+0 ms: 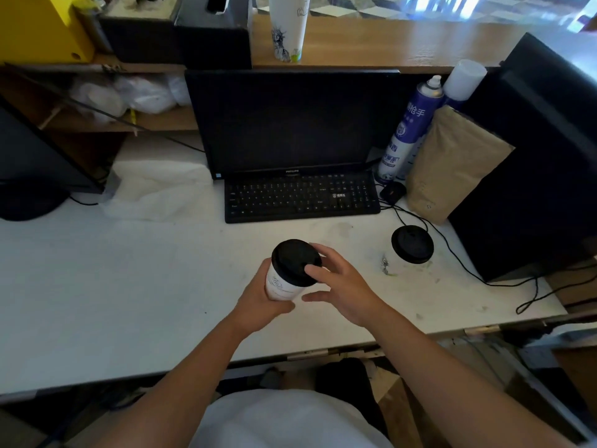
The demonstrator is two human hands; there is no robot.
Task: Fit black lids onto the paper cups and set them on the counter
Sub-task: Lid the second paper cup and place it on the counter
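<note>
In the head view, the left hand point(258, 302) is wrapped round a white cup point(280, 287) from the left and below, with the thumb curled under its front. It holds the cup over the near middle of the tabletop point(129, 286). The cup's side carries a faint blue-grey line drawing. A black lid point(294, 258), round and slightly domed, sits on its mouth and covers it entirely.

The right hand point(344, 287) is at the lid's right side with its fingers spread and loosely bent. One fingertip lies on the lid's near rim and the thumb hangs free below — it grips nothing.

Further right, a second cup point(389, 262) stands on the tabletop, apart from both hands and capped with a second lid point(412, 249) of the same black. A thin cable point(452, 250) runs just beside it.

Behind are a dark monitor point(290, 121) and a keyboard point(302, 197). On the wooden counter point(387, 43) above them stands a tall stack point(289, 27) of white printed cups — no lid on it.
</note>
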